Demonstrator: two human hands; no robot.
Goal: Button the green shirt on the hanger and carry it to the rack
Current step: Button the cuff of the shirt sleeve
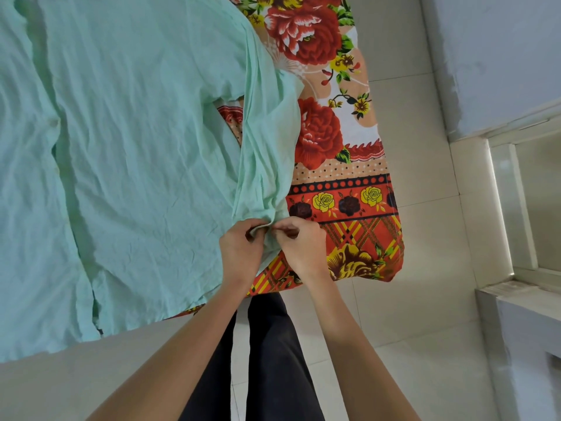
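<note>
Your left grip (243,249) & right grip (299,247) both pinch green shirt (136,147) at sleeve end, on bed (349,192). Fabric prob. thin, limp, light; hold at hem edge.

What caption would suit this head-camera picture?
Left hand and right hand pinch the sleeve end of a green shirt lying on a floral sheet.

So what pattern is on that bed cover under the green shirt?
Red and yellow roses with a plaid border on the bed cover, seen in the head view.

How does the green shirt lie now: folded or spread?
Spread. The shirt lies flat on the sheet; the left hand and right hand pinch its sleeve end.
</note>
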